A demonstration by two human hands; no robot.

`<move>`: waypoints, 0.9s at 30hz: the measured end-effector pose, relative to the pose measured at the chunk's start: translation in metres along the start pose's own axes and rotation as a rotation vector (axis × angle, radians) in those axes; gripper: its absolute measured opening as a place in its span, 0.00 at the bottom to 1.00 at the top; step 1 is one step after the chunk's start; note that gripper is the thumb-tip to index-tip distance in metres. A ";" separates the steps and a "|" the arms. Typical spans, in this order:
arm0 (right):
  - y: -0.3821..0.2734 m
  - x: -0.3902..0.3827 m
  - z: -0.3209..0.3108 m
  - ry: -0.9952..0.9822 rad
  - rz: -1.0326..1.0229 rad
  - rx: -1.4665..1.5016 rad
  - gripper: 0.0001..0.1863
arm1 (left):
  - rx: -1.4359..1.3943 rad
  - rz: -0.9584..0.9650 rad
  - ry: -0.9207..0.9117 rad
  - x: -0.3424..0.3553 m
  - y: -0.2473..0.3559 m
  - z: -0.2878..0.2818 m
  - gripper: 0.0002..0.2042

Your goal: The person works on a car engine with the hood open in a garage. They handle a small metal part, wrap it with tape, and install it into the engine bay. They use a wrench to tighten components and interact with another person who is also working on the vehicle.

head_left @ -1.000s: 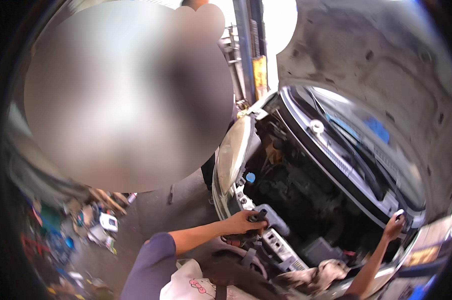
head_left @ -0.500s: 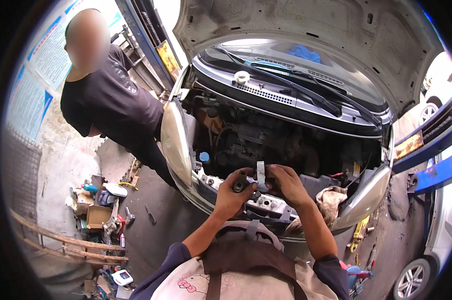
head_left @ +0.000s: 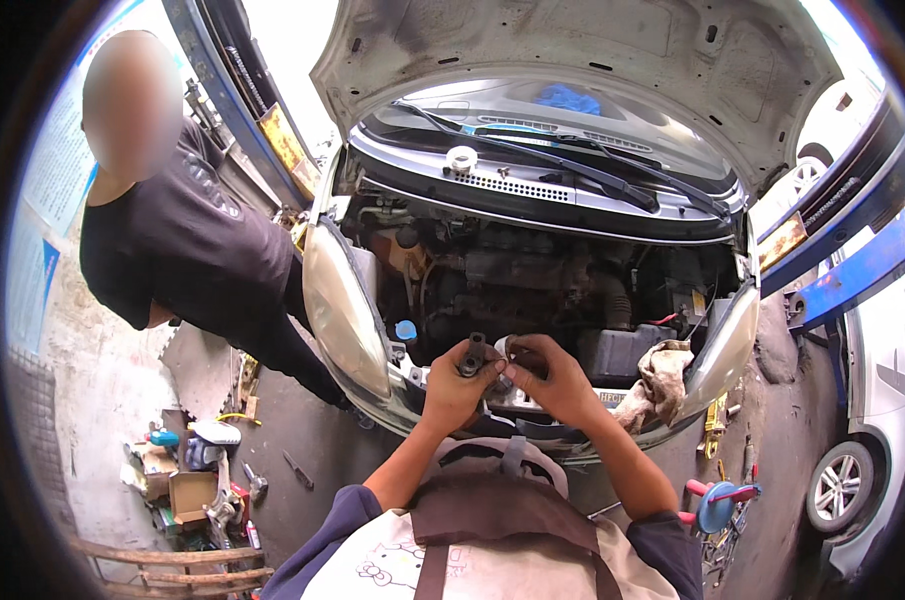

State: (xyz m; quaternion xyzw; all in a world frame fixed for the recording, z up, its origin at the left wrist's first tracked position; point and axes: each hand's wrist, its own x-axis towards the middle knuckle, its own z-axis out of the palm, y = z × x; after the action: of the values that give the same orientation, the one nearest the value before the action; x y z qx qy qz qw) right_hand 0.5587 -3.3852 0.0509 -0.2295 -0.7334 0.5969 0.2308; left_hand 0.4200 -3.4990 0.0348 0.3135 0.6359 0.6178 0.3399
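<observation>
Both my hands meet over the front edge of an open engine bay. My left hand is closed around a dark tubular part with a round opening at its end. My right hand pinches a pale strip, which looks like tape, right beside that part. Thumb and fingertips of the two hands almost touch, and they hide most of the strip. Below them runs the car's front crossmember. The dark engine lies just beyond.
A white tape roll rests on the cowl under the raised hood. A dirty rag hangs over the front right edge, near a battery. A blue cap sits left. Another person stands at left, near tools and boxes.
My right hand has come closer to my left, and the pale strip that stood upright between them is now mostly covered by fingers. The whole view has shifted slightly.
</observation>
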 end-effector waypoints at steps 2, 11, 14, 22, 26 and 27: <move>-0.019 -0.004 0.006 0.004 0.051 -0.278 0.24 | -0.117 -0.079 -0.032 0.001 0.004 -0.009 0.07; -0.009 0.019 0.021 -0.154 -0.314 -0.568 0.16 | -0.248 -0.191 -0.073 -0.010 -0.001 -0.050 0.09; -0.010 0.018 0.030 -0.288 -0.328 -0.593 0.13 | -0.195 -0.277 -0.087 -0.026 0.010 -0.070 0.09; -0.019 0.004 0.037 -0.294 -0.016 -0.088 0.09 | -0.164 -0.531 -0.371 -0.054 0.035 -0.117 0.19; -0.036 0.005 0.048 -0.322 0.159 -0.040 0.12 | -0.056 -0.542 -0.425 -0.061 0.042 -0.101 0.25; -0.031 0.004 0.052 -0.326 0.186 -0.007 0.13 | -0.043 -0.565 -0.440 -0.061 0.039 -0.093 0.26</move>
State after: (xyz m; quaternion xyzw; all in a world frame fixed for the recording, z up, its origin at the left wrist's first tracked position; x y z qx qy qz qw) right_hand 0.5216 -3.4286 0.0724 -0.1974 -0.7386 0.6425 0.0521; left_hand 0.3780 -3.6009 0.0769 0.2435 0.5961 0.4302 0.6327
